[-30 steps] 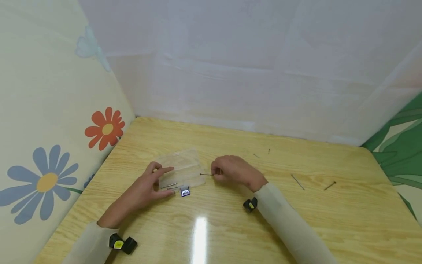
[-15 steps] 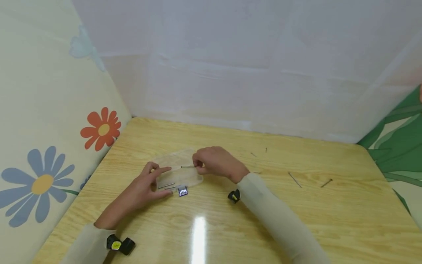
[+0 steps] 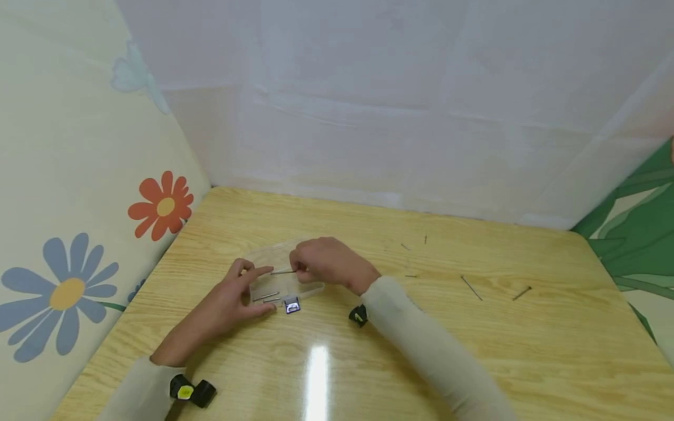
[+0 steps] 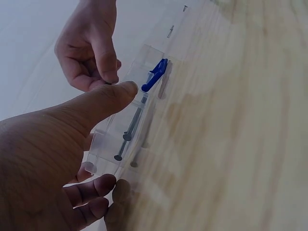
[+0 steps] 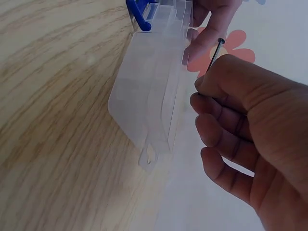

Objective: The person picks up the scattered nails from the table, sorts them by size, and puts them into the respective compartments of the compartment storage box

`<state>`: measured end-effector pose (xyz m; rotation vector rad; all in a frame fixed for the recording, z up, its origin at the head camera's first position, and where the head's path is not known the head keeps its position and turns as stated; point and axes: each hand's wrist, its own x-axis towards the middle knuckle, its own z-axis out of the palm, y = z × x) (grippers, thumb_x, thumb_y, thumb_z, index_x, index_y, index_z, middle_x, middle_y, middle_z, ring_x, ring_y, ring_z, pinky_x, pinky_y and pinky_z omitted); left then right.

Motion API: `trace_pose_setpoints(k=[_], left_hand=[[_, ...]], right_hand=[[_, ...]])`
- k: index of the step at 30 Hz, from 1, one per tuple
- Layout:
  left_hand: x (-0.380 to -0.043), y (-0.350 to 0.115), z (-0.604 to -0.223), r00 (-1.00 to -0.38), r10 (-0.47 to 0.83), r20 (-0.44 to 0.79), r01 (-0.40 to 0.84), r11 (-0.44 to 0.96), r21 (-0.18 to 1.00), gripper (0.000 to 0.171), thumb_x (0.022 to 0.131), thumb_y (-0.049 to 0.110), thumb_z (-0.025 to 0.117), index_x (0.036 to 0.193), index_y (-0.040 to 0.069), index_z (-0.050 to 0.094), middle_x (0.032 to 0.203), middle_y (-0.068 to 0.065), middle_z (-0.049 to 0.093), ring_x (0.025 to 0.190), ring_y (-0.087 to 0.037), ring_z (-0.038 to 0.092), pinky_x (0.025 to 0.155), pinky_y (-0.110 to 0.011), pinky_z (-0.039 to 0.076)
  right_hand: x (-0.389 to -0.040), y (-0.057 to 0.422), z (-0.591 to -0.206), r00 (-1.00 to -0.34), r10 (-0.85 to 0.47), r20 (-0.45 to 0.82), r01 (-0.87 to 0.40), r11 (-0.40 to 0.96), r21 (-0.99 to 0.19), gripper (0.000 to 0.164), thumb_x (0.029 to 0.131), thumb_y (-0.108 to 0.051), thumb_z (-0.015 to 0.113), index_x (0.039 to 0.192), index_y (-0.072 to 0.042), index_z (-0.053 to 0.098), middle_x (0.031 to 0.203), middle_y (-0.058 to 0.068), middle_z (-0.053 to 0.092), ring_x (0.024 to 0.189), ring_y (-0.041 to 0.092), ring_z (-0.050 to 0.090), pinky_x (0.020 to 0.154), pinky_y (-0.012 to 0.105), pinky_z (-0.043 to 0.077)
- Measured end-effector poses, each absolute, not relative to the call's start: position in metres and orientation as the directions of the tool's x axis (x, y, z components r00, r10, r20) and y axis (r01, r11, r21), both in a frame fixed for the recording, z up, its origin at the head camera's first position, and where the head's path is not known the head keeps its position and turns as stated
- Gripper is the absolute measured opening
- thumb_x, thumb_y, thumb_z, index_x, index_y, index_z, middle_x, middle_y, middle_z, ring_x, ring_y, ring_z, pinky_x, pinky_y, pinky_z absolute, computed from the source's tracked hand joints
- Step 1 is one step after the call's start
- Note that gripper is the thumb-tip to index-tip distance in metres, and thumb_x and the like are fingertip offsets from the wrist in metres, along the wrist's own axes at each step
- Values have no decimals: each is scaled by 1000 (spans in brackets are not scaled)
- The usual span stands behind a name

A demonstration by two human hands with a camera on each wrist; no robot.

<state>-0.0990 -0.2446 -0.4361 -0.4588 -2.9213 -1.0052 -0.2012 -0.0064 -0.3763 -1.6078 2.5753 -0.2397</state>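
A clear plastic box with a blue latch at its front stands on the table. My left hand holds its left end, thumb along the front and index finger reaching over the top. Two grey nails lie inside, behind the front wall. Over the box, my right hand pinches another nail between thumb and index finger. The nail's head points left, toward the left index fingertip. In the right wrist view, the other right fingers are loosely bent beside the box.
Right of the box, several loose nails lie on the wooden table: a long one, a shorter one and small ones farther back. A pale curtain hangs behind; a flowered cloth borders the left side.
My right hand has moved left with the nail, from beside the box to over it, and has lowered slightly. The left hand stays on the box.
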Motion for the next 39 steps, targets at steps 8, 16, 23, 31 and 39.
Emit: trace_pose_setpoints(k=[8,16,23,31,39], left_hand=[[-100,-244,-436,-957,267,110,277,743,609,75,83,33,89,144,4,57,118,-8,42,86,-17,44,68,-29,42],[-100,-244,-434,-961,258,101,262,726,635,74,82,36,90,139,1,60,116,-10,43,86,-18,44,68,-29,41],[-100,-243,-434,-957,265,116,278,730,624,74,81,31,91,140,-2,60,115,-10,41,85,-17,45,69,-29,41],[-100,-243,-433,-958,260,121,279,748,602,74,81,31,91,139,-3,61,116,-10,41,85,-18,45,70,-30,42],[-100,-243,-434,-960,255,113,270,753,600,76,81,33,91,141,-3,60,117,-10,40,86,-18,45,70,-30,42]], right_hand=[[-201,-15,-377,-424,-906,7,-891,415,-185,12,94,-9,65,88,-19,66,82,-8,56,72,6,48,67,22,42],[-198,-20,-378,-428,-904,-17,-888,424,-181,7,97,-13,65,97,-17,71,89,-9,60,77,5,53,70,22,45],[-197,-5,-379,-453,-892,0,-875,444,-193,10,97,-11,64,93,-19,70,87,-9,60,76,6,54,70,23,46],[-189,32,-380,-502,-865,19,-843,484,-234,15,99,-12,62,88,-22,65,86,-11,58,76,7,52,69,25,45],[-177,80,-380,-534,-845,20,-828,518,-216,11,100,-15,63,92,-20,68,89,-11,60,76,6,53,70,26,47]])
